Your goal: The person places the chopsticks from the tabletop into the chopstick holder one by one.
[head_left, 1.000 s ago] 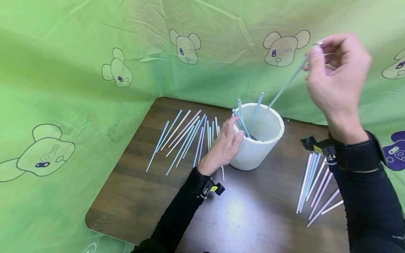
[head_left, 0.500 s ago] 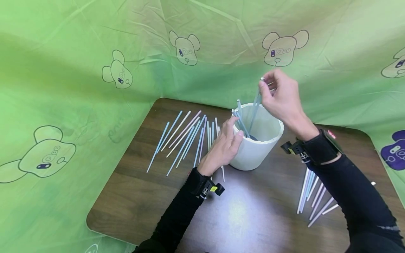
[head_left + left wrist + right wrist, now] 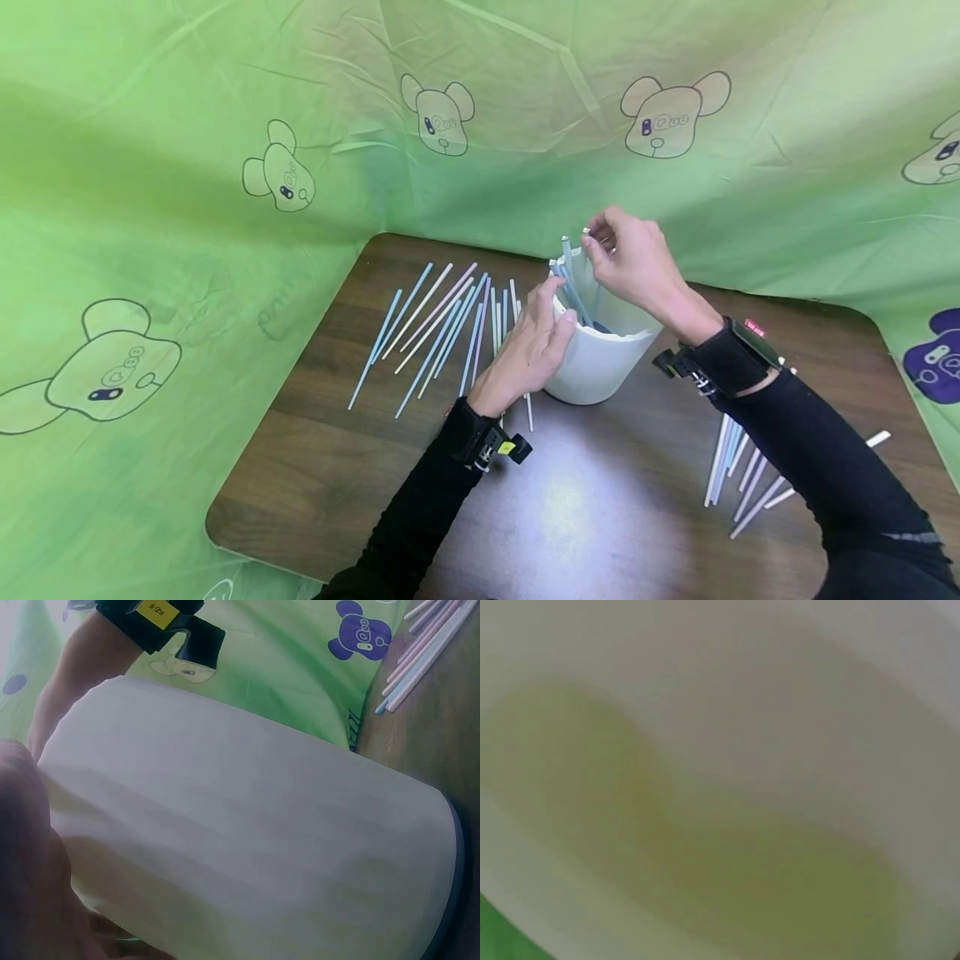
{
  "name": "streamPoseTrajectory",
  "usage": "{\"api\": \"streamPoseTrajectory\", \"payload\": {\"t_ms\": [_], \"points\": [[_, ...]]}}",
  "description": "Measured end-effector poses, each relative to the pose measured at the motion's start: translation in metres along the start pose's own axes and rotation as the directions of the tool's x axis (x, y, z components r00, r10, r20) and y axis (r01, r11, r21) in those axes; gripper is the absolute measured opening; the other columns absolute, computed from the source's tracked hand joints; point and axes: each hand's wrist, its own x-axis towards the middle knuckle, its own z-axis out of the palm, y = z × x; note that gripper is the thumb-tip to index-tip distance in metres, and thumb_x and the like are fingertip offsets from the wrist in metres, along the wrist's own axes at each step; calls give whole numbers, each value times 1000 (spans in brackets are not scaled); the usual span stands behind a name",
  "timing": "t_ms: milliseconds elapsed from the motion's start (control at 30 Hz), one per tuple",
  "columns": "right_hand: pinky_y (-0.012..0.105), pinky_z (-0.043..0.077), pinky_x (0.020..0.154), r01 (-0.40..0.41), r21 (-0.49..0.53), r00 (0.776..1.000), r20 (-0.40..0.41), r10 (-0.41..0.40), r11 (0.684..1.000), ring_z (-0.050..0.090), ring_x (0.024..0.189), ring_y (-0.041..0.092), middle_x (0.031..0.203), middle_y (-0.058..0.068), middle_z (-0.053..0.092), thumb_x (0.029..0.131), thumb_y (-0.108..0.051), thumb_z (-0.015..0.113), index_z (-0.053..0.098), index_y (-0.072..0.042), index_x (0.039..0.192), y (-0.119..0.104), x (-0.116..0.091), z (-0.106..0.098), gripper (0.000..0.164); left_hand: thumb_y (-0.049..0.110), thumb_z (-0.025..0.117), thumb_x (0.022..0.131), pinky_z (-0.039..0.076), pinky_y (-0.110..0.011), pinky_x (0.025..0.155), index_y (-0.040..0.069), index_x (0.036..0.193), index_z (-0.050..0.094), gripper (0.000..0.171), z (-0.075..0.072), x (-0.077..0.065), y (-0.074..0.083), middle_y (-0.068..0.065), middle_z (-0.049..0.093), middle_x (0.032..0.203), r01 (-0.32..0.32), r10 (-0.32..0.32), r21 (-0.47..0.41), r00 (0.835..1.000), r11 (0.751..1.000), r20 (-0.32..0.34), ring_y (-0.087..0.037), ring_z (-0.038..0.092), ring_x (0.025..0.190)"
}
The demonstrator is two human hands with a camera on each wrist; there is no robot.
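Observation:
In the head view a white bin (image 3: 600, 371), its rim uneven, stands on the table with several light blue straws (image 3: 572, 279) leaning inside. My left hand (image 3: 528, 346) grips the bin's near-left rim, the thumb outside the wall. The left wrist view shows the bin's wall (image 3: 247, 810) filling most of the picture, with part of that hand (image 3: 26, 847) along it. Over the opening my right hand (image 3: 628, 260) pinches the top of a straw (image 3: 586, 231); most of this straw is hidden behind the fingers. The right wrist view is blurred and filled by the pale bin (image 3: 780, 712).
Left of the bin, blue, white and purple straws (image 3: 442, 325) lie spread on the brown wooden table (image 3: 300, 467). Another group of straws (image 3: 723, 458) lies at the right, partly under my right forearm. A green cloth (image 3: 510, 192) with printed bear heads rises behind the table.
My right hand has come left and down from the upper right to the bin's opening, lowering the pinched straw into it. The left hand has stayed on the rim.

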Motion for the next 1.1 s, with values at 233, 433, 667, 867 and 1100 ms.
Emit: {"api": "streamPoseTrajectory", "payload": {"t_ms": [233,433,667,867,1100], "points": [[50,61,82,5,-9,999,36,-5,1000,72,97,38,109,26,73,99,-8,59,61,6,115,-4,4,4,21,44,20,104,42,-52,116,20,158,7,60,0,0,-1,-20,20,166,16,-16,-12,1000,1000,1,-33,41,144],[50,61,78,15,-15,998,54,-14,1000,73,93,37,105,24,74,98,-10,60,62,3,112,-5,5,6,19,43,21,106,42,-50,116,21,158,7,59,1,0,0,-18,20,166,11,-11,-22,1000,1000,6,-31,42,142],[50,61,82,4,8,998,65,-4,1000,72,97,38,109,24,73,99,-10,60,61,3,115,-2,4,7,21,42,21,106,40,-51,118,20,158,7,58,2,1,-1,-18,21,166,15,-15,-26,1000,1000,14,-30,39,145],[52,59,88,-37,47,998,53,35,998,70,103,40,117,26,70,100,-11,59,57,4,126,-2,-5,-9,30,42,21,105,40,-51,118,20,158,8,59,2,0,0,-18,20,166,12,-11,-27,1000,1000,14,-31,39,146],[14,51,82,-126,43,981,-144,131,991,65,95,11,122,21,69,102,-21,57,58,-2,132,5,-24,-60,35,41,22,105,45,-49,113,19,156,11,56,3,0,1,-20,25,164,-22,22,-9,1000,1000,-9,-31,44,138]]}}
